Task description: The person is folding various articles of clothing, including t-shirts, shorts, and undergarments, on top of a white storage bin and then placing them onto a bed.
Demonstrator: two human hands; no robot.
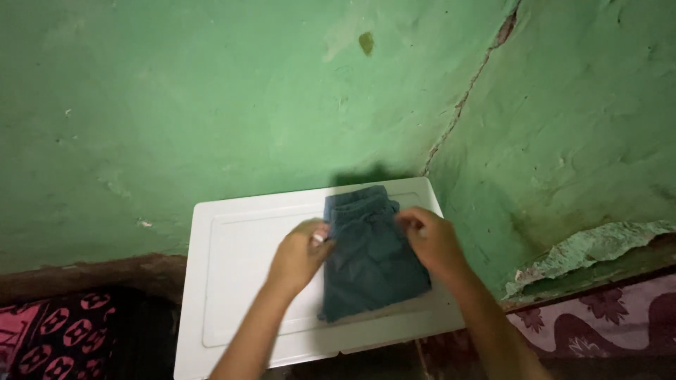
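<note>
Your folded dark teal garment [372,257], which looks like a pair of shorts with its gathered waistband at the far end, lies on the right half of a white rectangular plastic lid or tabletop [239,281]. It sits lengthwise, the waistband toward the wall and the folded lower edge toward you, near the board's near rim.

Your left hand [299,255] rests at the garment's left edge, just below the waistband. Its fingers are curled together and the fingertips touch the cloth's edge; whether they pinch the fabric or only press on it you cannot tell from this angle. Your right hand [433,243] lies on the garment's right edge at about the same height, fingers bent and close together, the tips folded down onto the cloth, seemingly gripping that edge.

Both forearms reach in from the bottom of the view, one on each side of the garment.

The white board stands against a rough green painted wall [211,105] with a long crack [465,98] running down toward the board's far right corner. Peeling paint [598,246] curls off low on the right. A black and pink patterned cloth [56,331] lies at lower left, a maroon and pink floral cloth [612,317] at lower right.
</note>
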